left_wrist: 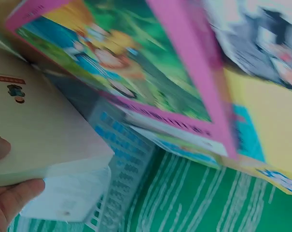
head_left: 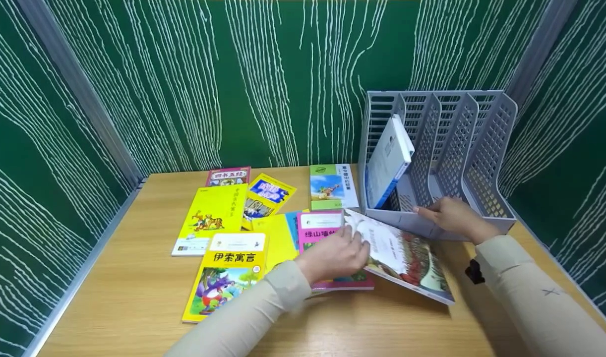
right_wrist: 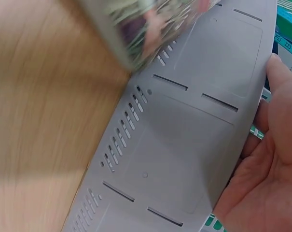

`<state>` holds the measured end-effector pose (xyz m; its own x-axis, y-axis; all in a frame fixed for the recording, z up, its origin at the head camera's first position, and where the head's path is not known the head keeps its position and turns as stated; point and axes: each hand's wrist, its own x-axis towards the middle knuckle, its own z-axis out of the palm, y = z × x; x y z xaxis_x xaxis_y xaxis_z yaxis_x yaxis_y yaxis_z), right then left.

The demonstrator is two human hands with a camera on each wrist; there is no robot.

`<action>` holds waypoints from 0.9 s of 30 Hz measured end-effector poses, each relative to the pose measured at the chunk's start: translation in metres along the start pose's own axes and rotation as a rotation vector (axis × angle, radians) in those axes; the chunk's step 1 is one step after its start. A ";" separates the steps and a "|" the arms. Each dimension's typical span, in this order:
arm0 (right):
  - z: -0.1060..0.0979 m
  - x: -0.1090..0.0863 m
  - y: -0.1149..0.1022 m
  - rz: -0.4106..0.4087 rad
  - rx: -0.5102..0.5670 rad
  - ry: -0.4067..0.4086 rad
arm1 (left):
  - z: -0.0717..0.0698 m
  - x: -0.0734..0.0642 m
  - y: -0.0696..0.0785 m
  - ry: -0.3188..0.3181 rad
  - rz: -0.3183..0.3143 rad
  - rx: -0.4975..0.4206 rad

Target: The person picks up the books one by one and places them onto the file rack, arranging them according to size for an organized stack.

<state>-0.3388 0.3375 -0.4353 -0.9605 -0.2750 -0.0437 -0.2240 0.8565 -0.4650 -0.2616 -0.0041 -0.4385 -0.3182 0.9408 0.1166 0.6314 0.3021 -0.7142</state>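
We're apparently shelving: left hand [head_left: 335,254] pinching a book [head_left: 402,253], right hand [head_left: 454,218] gripping the rack [right_wrist: 194,145] beside that grip, next needing a lift.

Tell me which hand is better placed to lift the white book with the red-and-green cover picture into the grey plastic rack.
Left, I'd judge: the left hand pinches that white book by its edge, while the right hand grips the grey rack at its front and has no book.

Light wood table [head_left: 119,277]; grey rack [head_left: 456,144] standing at right; colourful books [head_left: 278,238] lying flat, some overlapping
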 end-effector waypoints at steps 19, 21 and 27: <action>-0.011 -0.018 -0.069 -0.070 -0.214 0.284 | -0.006 -0.045 -0.040 -0.017 -0.129 -0.178; -0.009 -0.021 -0.084 -0.127 -0.192 0.295 | -0.008 -0.047 -0.044 -0.018 -0.137 -0.205; 0.003 -0.033 -0.121 -0.245 -0.117 0.209 | -0.012 -0.051 -0.052 -0.034 -0.160 -0.269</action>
<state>-0.2796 0.2415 -0.3797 -0.8862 -0.3938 0.2442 -0.4581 0.8237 -0.3341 -0.2702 -0.0660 -0.3991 -0.4493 0.8738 0.1861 0.7346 0.4799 -0.4796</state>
